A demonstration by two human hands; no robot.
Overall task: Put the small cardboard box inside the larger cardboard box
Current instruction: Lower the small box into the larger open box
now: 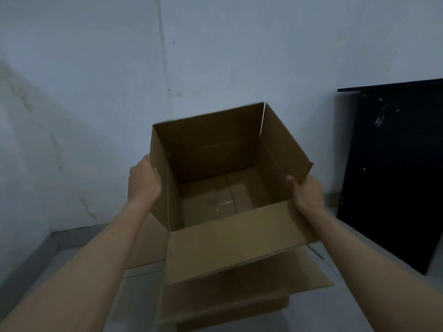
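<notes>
Two hands, left hand (143,180) and right hand (306,192), clamp opposite walls of the open cardboard box (215,248); we judge this keeps it level above another box (225,305).

Open box (223,168) — plain brown corrugated cardboard, matt, creased at flaps, strip of clear glossy tape on its bottom seam. Cardboard underneath (309,271) — same matt brown. Wall (96,68) painted, matt, stained and cracked. Floor (141,305) smooth grey. Black panel (393,168) dark, scuffed, slight sheen.
</notes>
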